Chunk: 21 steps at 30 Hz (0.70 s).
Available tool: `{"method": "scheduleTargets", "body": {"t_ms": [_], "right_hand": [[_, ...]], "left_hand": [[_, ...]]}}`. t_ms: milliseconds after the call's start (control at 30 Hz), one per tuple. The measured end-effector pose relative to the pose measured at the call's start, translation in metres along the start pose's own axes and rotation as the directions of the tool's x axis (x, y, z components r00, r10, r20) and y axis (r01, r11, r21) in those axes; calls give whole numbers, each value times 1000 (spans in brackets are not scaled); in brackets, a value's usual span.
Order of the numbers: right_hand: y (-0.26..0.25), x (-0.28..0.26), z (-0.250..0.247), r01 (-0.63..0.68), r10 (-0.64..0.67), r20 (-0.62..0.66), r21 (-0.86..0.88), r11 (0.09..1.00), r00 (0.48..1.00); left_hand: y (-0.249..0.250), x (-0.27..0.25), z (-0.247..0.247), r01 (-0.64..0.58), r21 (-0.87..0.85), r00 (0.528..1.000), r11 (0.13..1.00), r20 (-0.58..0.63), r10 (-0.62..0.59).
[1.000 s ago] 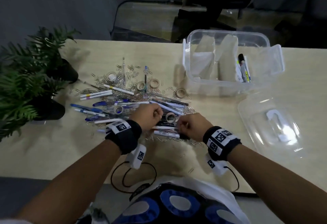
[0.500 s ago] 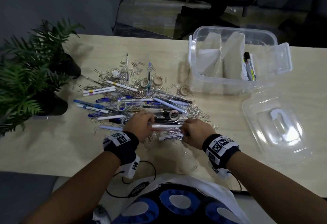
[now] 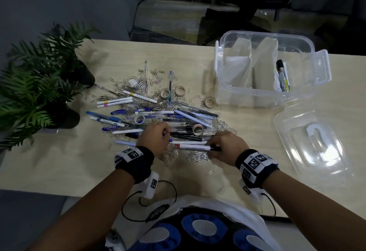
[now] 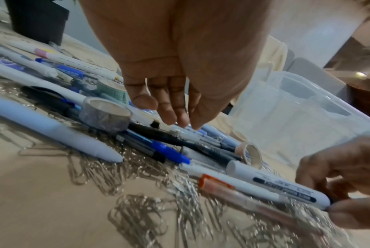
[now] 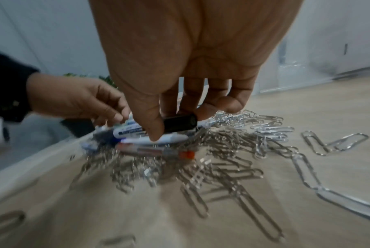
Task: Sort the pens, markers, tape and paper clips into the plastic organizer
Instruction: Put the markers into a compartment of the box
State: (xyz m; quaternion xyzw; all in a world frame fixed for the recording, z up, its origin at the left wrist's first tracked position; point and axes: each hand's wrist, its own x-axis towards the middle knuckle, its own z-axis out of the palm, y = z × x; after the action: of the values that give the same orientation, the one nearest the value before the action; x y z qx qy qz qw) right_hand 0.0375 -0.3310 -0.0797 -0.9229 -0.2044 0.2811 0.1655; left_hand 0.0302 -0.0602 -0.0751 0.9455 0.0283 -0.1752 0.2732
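Both hands pulled nearer, right hand (image 5: 192, 94) fingers pinching marker (image 5: 158, 128), left hand (image 4: 175, 83) fingers loosely apart, wrist-view only.

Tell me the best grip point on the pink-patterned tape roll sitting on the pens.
Judging by its pose, the pink-patterned tape roll lies flat on the pens, hole up. Come from above, one finger in the core, thumb on the outer wall. The right hand is nearer but grips the black-capped marker.
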Motion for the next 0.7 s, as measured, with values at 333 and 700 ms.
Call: {"method": "scheduleTargets", "body": {"t_ms": [333, 700], "right_hand": [[-27, 20, -45, 33, 174, -116, 906, 421, 978], [-68, 80, -53, -14, 323, -166, 873, 488, 932]], "left_hand": [[-36, 11, -42, 162, -168, 968, 972, -165, -190], [-85, 49, -93, 160, -55, 957, 986, -235, -168]]}}
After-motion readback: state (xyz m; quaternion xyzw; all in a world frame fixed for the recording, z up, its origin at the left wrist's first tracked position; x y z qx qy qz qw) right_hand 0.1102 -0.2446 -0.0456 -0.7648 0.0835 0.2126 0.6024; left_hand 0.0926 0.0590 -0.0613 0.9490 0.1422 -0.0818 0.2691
